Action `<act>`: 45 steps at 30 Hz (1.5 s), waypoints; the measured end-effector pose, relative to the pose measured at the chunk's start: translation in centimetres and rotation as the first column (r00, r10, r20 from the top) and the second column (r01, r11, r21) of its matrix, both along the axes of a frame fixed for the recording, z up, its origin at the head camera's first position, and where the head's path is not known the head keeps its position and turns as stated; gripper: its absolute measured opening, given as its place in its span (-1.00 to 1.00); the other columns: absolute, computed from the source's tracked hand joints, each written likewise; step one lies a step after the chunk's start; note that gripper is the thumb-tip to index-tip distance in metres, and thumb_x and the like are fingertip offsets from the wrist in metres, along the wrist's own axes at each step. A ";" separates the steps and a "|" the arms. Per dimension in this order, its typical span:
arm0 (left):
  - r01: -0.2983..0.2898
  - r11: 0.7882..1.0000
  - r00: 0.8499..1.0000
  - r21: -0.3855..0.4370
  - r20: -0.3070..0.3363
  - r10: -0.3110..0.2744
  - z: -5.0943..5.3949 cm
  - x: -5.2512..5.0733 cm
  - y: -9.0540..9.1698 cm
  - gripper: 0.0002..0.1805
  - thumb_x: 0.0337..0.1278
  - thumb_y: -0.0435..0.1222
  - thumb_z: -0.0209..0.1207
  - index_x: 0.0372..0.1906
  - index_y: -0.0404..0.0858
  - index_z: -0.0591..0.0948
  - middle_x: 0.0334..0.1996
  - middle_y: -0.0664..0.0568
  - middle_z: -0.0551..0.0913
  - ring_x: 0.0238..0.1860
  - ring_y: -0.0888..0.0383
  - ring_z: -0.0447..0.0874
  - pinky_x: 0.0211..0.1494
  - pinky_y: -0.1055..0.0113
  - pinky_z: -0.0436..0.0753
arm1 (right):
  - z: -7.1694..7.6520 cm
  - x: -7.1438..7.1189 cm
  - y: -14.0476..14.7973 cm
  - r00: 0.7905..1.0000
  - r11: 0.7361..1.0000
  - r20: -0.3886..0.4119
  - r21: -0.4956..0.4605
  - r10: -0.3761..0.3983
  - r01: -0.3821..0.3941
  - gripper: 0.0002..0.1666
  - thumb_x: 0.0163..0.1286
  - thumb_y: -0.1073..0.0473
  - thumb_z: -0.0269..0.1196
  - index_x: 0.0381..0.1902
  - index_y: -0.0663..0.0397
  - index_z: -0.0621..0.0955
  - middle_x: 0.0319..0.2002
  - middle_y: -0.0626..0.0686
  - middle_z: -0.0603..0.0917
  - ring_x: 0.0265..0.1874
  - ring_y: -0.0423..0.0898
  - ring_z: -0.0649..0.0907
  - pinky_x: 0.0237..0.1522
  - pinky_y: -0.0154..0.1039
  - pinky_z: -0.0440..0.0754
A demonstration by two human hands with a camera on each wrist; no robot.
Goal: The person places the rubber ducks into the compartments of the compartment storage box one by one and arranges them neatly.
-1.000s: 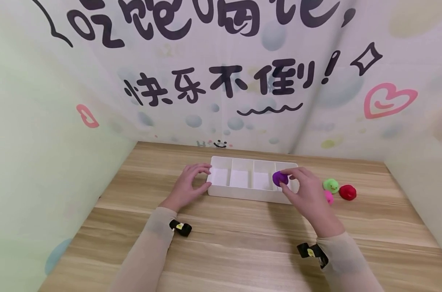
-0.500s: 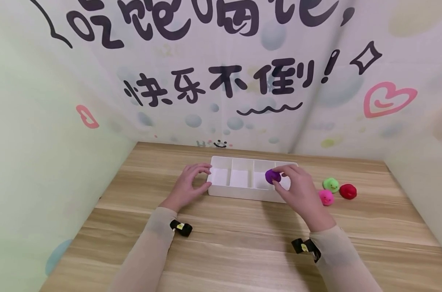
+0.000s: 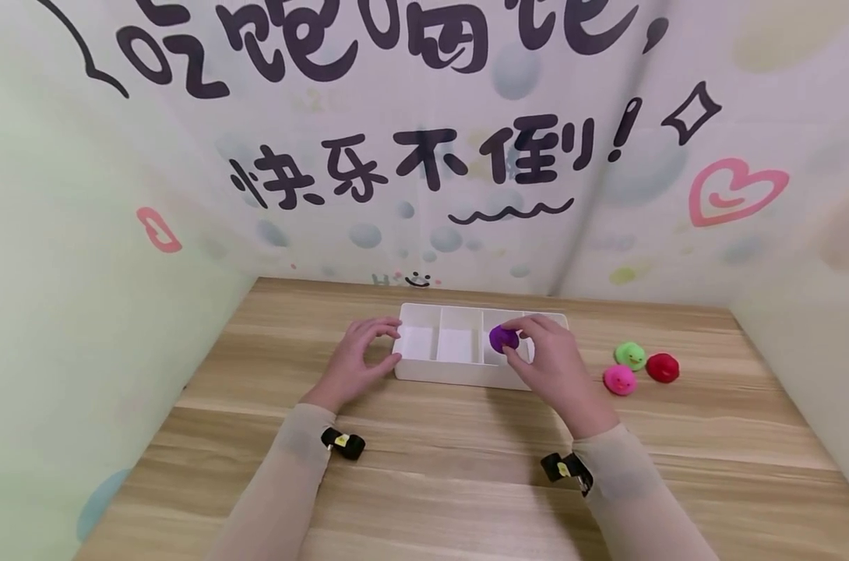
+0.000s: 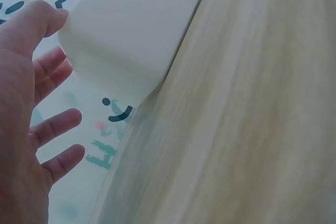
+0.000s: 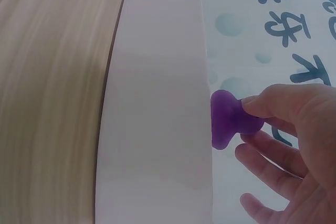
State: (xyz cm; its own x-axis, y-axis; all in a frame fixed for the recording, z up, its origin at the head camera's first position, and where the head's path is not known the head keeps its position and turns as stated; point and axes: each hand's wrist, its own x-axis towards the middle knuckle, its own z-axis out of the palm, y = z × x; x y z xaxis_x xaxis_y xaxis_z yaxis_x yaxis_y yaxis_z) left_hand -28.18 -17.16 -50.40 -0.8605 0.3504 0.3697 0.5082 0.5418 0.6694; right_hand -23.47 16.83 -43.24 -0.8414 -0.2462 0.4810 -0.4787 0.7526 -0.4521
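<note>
A white box (image 3: 459, 374) divided into several compartments stands on the wooden table. My left hand (image 3: 354, 354) holds its left end, thumb at the front corner and fingertips at the back one; in the left wrist view two other fingers extend free. With thumb and fingertips my right hand (image 3: 554, 366) pinches a purple toy duck (image 3: 502, 340) by the head, base facing away from the palm. In the head view the duck appears over the compartment second from the right. The right wrist view shows the duck (image 5: 226, 121) at the box's rim. My right hand hides much of the rightmost compartment.
Right of the box, a green toy duck (image 3: 631, 355), a pink toy duck (image 3: 620, 379) and a red toy duck (image 3: 663, 368) sit close together. A printed cloth wall (image 3: 396, 249) rises behind the table, with side walls at left and right.
My right hand has carried the purple duck leftward, from over the rightmost compartment to the one beside it, uncovering the pink duck. My left hand stays at the box's end.
</note>
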 end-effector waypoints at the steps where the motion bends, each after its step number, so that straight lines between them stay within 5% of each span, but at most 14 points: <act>1: 0.001 1.000 1.000 0.002 0.002 -0.001 0.0 0.0 0.0 -0.69 0.29 -0.13 0.36 0.08 0.05 0.60 0.38 0.22 0.54 0.42 0.05 0.35 0.50 -0.10 0.36 | 0.1 -0.1 -0.2 1.000 1.000 -0.002 -0.002 0.003 -0.003 -0.67 0.21 0.30 0.48 -0.04 0.15 0.72 -0.11 0.12 0.76 -0.12 0.13 0.71 0.01 0.05 0.67; 13: 0.010 1.000 1.000 0.022 -0.006 -0.010 0.3 0.1 0.1 -0.69 0.29 -0.14 0.36 0.08 0.03 0.61 0.37 0.21 0.55 0.40 0.04 0.37 0.47 -0.10 0.39 | 0.4 -0.6 -2.1 0.998 0.999 -0.044 -0.015 0.042 -0.043 -0.68 0.19 0.33 0.48 -0.07 0.17 0.73 -0.15 0.12 0.76 -0.19 0.11 0.72 -0.04 0.00 0.69; 45: 0.003 1.000 1.000 0.016 0.004 -0.003 0.2 0.2 0.0 -0.68 0.28 -0.12 0.37 0.09 0.03 0.62 0.37 0.25 0.54 0.38 0.07 0.38 0.47 -0.09 0.39 | 0.5 -2.0 -6.8 0.996 0.995 -0.004 0.025 0.092 -0.091 -0.69 0.22 0.26 0.49 -0.05 0.08 0.74 -0.09 0.07 0.76 -0.07 0.08 0.73 0.08 0.01 0.69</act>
